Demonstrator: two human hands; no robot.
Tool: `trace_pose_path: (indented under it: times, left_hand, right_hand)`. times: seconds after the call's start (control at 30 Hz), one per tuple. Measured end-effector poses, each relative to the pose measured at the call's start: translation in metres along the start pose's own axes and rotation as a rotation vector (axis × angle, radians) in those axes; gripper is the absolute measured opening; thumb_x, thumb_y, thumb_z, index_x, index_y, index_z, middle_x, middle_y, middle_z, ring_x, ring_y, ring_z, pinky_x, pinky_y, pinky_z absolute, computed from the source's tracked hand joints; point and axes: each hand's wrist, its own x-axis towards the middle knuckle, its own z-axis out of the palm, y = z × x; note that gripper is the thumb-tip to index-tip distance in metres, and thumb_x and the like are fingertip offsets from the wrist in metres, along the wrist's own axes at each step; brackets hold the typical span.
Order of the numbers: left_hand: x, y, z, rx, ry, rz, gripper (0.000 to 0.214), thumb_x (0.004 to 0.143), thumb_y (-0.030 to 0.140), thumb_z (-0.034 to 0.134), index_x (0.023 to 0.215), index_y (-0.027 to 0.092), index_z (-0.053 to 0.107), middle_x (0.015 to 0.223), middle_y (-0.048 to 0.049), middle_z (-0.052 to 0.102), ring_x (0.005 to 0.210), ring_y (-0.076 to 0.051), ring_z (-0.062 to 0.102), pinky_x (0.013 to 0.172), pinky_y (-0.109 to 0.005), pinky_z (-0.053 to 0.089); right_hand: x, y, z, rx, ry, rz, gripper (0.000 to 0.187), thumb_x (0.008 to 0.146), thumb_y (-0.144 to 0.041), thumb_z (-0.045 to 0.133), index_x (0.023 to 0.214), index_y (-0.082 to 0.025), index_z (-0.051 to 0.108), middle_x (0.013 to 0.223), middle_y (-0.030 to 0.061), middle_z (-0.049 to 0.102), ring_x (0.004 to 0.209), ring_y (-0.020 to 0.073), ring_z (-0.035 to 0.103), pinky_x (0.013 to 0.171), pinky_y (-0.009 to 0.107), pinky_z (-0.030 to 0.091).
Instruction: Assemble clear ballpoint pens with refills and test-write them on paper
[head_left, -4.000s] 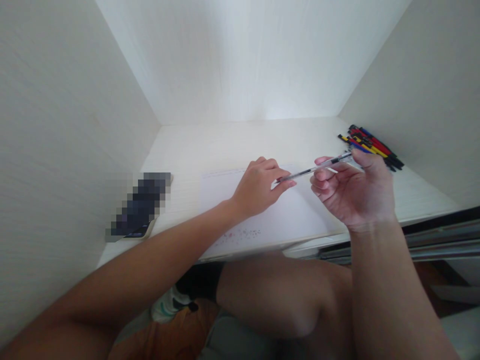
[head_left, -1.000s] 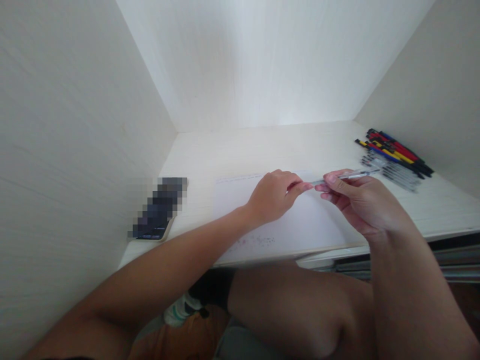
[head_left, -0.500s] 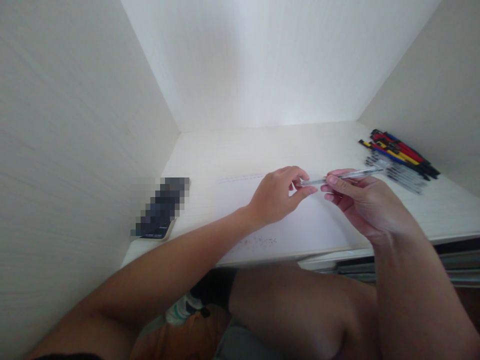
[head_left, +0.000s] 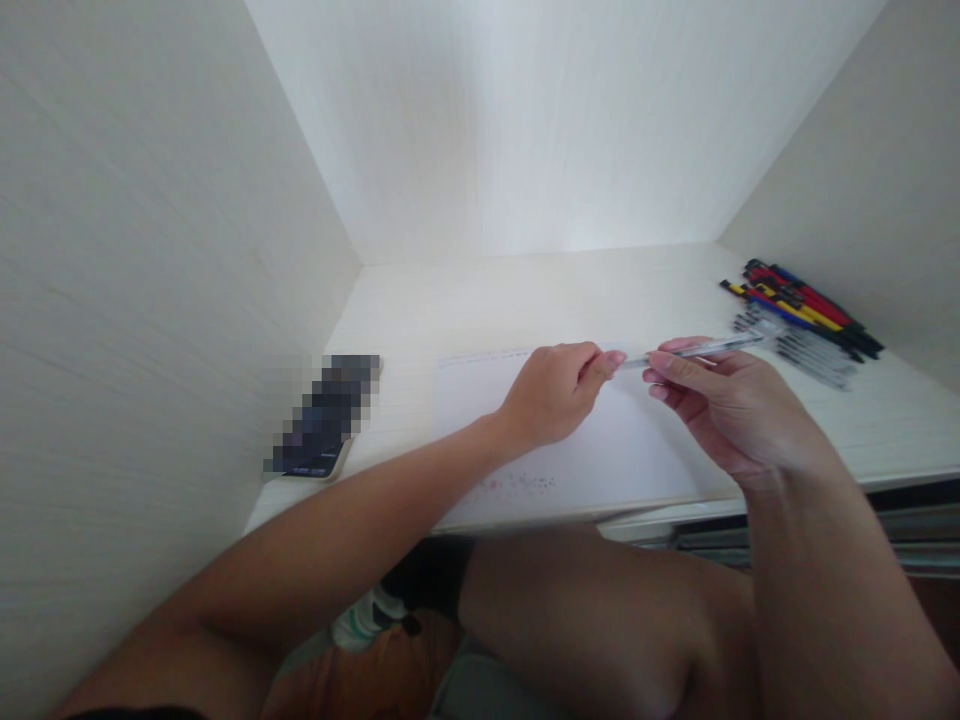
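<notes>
Between my two hands a clear pen [head_left: 720,346] is held nearly level above a white sheet of paper [head_left: 600,455]. My right hand [head_left: 712,390] pinches its barrel between thumb and fingers. At the pen's left end my left hand [head_left: 559,390] is closed, thumb and fingertips pressed around the tip, so that end is hidden. The paper has a line of small writing along its far edge and faint coloured marks near the front edge. Whether the pen's tip is capped cannot be made out.
A pile of red, yellow, blue and black pens [head_left: 814,305] lies at the right, with several clear pens [head_left: 817,360] just in front. A phone [head_left: 322,425], partly pixelated, rests at the left. White panels [head_left: 525,130] enclose the desk [head_left: 420,310] at back and sides.
My left thumb and fingers, apart around the pen's left end before, have closed on it. My right hand and the pen have hardly moved.
</notes>
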Motion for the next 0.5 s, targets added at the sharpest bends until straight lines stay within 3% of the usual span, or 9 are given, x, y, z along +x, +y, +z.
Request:
trace_pose_path:
  times: [0.1, 0.2, 0.33, 0.5]
  left_hand:
    - [-0.0014, -0.0027, 0.0029, -0.052, 0.062, 0.012, 0.037, 0.102, 0.054, 0.059, 0.093, 0.019, 0.067, 0.079, -0.0018, 0.073, 0.07, -0.014, 0.065, 0.069, -0.029, 0.05]
    - [-0.0019, -0.0042, 0.005, -0.067, 0.108, 0.046, 0.032, 0.092, 0.048, 0.075, 0.103, 0.02, 0.066, 0.088, -0.0013, 0.074, 0.07, -0.013, 0.064, 0.068, -0.027, 0.051]
    - [-0.0009, -0.003, 0.0048, -0.06, 0.121, 0.074, 0.02, 0.094, 0.037, 0.074, 0.09, 0.019, 0.066, 0.083, -0.0006, 0.073, 0.072, -0.013, 0.065, 0.07, -0.027, 0.051]
    - [-0.0005, 0.001, 0.0025, -0.007, 0.094, 0.06, 0.029, 0.101, 0.043, 0.064, 0.086, 0.018, 0.068, 0.079, -0.0018, 0.073, 0.073, -0.015, 0.066, 0.071, -0.029, 0.05]
  right_hand:
    - [-0.0005, -0.0004, 0.0027, 0.015, 0.028, 0.003, 0.043, 0.044, -0.029, 0.105, 0.075, -0.016, 0.079, 0.071, 0.0004, 0.071, 0.063, 0.0089, 0.063, 0.055, 0.013, 0.055]
    - [-0.0015, -0.0007, 0.0062, 0.037, 0.04, 0.015, 0.043, 0.044, -0.029, 0.105, 0.074, -0.013, 0.079, 0.072, 0.0006, 0.07, 0.062, 0.0088, 0.063, 0.055, 0.013, 0.055]
    - [-0.0031, -0.001, 0.0097, 0.05, 0.025, 0.03, 0.042, 0.045, -0.028, 0.105, 0.073, -0.012, 0.078, 0.072, 0.0007, 0.07, 0.062, 0.009, 0.062, 0.055, 0.013, 0.055]
    - [-0.0041, -0.0011, 0.0106, 0.066, 0.03, 0.009, 0.042, 0.044, -0.026, 0.105, 0.071, -0.012, 0.078, 0.072, 0.0016, 0.07, 0.065, 0.0099, 0.062, 0.056, 0.013, 0.056]
